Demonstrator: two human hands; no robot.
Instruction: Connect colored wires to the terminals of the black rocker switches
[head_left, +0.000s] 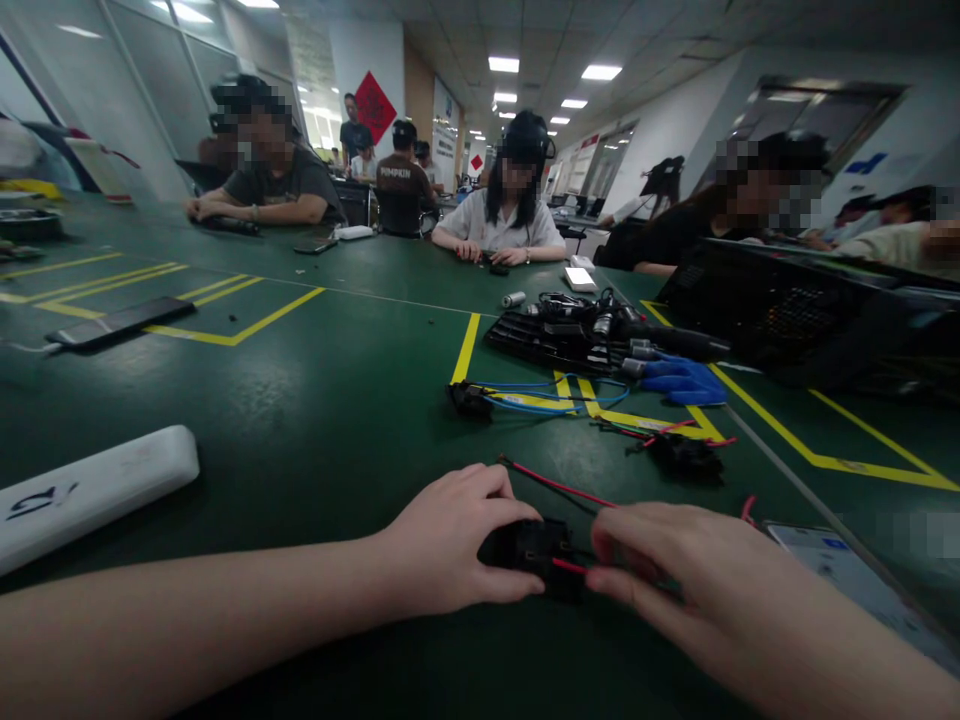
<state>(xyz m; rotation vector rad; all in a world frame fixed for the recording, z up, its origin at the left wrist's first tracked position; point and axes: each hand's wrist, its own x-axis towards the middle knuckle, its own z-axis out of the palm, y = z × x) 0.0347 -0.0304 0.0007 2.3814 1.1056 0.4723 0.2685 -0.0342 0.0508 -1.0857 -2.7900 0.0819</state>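
My left hand [465, 540] is closed round a small black block [551, 545], thumb on the near side and fingers on the far side. Into the block's right side runs a red wire [571, 566]. My right hand [667, 560] pinches this wire between thumb and fingertips, just right of the block. Another stretch of red wire [555, 483] lies beyond the block, its tip pointing left and its other end passing behind my right hand. The underside of the block is hidden by my left hand.
Beyond my hands lie a black part with blue wires [471, 400] and another with coloured wires [686, 455]. Farther back are a black tray of tools [555, 340] and blue gloves [682, 382]. A white case [97, 490] lies left, a phone [840, 560] right. Several people sit around.
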